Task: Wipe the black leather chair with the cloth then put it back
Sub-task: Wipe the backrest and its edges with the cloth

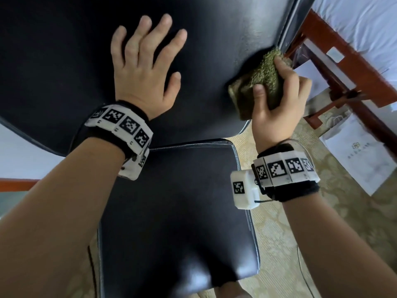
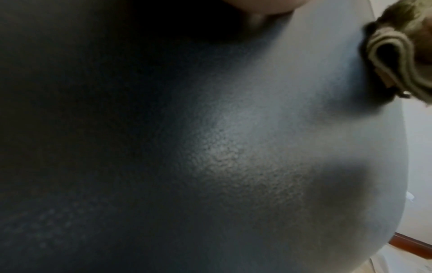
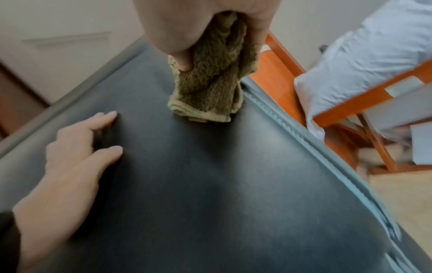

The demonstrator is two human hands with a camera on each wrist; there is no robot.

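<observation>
Black leather chair [image 1: 64,50] fills the upper frame; left hand [image 1: 144,69] presses flat, fingers spread. Right hand [image 1: 279,100] clutches the bunched cloth [image 1: 262,76] at the backrest's right edge, where it could slide off.

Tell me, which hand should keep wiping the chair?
The right hand, probably. It already holds the cloth against the chair back near its right edge. The left hand lies flat on the leather with straight fingers and holds nothing, so it looks better suited to steadying the chair.
</observation>
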